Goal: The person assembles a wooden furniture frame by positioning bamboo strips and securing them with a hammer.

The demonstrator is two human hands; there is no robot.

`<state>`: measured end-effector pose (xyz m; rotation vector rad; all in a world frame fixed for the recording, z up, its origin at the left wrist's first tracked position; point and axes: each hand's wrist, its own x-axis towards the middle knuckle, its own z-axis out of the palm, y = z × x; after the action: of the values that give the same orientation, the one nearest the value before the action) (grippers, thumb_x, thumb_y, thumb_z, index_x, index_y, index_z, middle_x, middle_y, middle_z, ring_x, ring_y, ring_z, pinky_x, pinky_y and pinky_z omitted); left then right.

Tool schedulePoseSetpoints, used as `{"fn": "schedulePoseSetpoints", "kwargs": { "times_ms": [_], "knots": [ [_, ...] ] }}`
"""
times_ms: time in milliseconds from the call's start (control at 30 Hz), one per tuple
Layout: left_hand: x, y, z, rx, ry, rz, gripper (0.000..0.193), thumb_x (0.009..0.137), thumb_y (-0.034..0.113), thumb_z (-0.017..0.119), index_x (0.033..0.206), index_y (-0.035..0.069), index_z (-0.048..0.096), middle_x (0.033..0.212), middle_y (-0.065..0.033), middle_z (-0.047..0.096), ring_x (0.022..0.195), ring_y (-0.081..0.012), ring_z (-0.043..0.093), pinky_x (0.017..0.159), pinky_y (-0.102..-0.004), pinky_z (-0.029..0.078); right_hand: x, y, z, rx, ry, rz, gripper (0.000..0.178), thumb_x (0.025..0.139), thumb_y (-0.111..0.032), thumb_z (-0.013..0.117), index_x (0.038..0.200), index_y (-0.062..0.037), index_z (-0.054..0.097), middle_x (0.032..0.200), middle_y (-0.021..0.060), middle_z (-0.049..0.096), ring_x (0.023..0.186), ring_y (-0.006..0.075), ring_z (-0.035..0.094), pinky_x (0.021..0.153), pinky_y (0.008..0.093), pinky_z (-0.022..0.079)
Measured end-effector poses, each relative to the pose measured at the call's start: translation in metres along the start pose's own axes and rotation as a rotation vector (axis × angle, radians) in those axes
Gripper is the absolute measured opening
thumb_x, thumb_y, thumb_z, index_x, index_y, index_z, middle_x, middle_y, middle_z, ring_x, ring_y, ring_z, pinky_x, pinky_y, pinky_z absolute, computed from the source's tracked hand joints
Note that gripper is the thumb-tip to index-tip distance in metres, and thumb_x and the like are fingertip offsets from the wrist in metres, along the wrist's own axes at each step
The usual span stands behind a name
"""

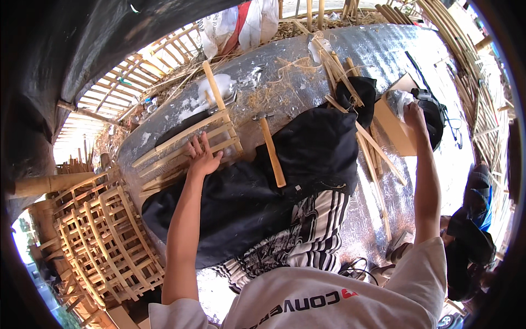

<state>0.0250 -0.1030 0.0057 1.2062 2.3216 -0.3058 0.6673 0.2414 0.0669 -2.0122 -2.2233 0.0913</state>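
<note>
My left hand [203,160] lies with fingers spread on the slats of a small bamboo frame [178,139], at the left. A hammer [271,153] with a wooden handle rests on the black cloth [320,145] over my legs, its head pointing away from me. My right arm reaches far right, where my right hand [415,117] is at a crumpled clear plastic bag [395,100] on a piece of cardboard [392,129]. Its fingers are curled down and partly hidden; what is between them is too small to tell.
Loose bamboo strips [372,159] lie right of my legs. A dark bag or cap [436,123] sits beyond the cardboard. Stacked bamboo lattices [107,241] stand at lower left. Silvery sheeting [378,49] covers the ground, and a white sack [263,24] is at the back.
</note>
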Motion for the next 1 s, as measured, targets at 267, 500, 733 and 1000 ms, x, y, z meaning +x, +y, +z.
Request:
{"fn": "schedulePoseSetpoints", "kwargs": {
  "times_ms": [267,500,733,1000],
  "knots": [
    [-0.008,0.002,-0.007,-0.026,-0.007,-0.024,0.096,0.092,0.058,0.052,0.158,0.019,-0.007,0.164,-0.0184,-0.009,0.149,-0.045,-0.011,0.115,-0.0684,0.007,-0.009,0.009,-0.014,0.106,0.23,0.172,0.028,0.091,-0.028,0.06,0.089,-0.0001,0.056,0.086,0.0232,0.066,0.082,0.0394,0.067,0.075,0.0465,0.051],
    [-0.006,0.008,-0.004,-0.045,-0.016,0.001,0.099,0.092,0.058,0.053,0.157,0.019,-0.009,0.163,-0.0202,-0.012,0.147,-0.0484,-0.013,0.116,-0.0651,0.007,-0.018,-0.014,-0.034,1.73,0.118,0.44,0.014,0.093,-0.008,0.054,0.089,0.0042,0.058,0.079,0.009,0.061,0.072,0.0196,0.06,0.066,0.0252,0.05],
    [-0.004,0.005,-0.001,-0.059,0.023,0.022,0.099,0.091,0.057,0.055,0.157,0.019,-0.007,0.163,-0.0208,-0.01,0.147,-0.0495,-0.012,0.116,-0.0645,0.008,-0.011,-0.137,-0.006,2.328,-0.416,0.052,0.013,0.091,-0.006,0.043,0.097,-0.0002,0.053,0.08,0.0036,0.049,0.072,0.0144,0.046,0.066,0.0263,0.039],
    [-0.01,0.007,0.001,-0.078,0.076,0.03,0.1,0.09,0.055,0.059,0.157,0.018,-0.005,0.163,-0.0222,-0.007,0.147,-0.0497,-0.008,0.116,-0.0653,0.01,0.034,-0.223,0.053,1.88,-0.603,0.469,0.016,0.094,-0.015,0.051,0.093,-0.0017,0.06,0.084,0.0048,0.061,0.074,0.0161,0.055,0.067,0.0287,0.046]
  ]
}}
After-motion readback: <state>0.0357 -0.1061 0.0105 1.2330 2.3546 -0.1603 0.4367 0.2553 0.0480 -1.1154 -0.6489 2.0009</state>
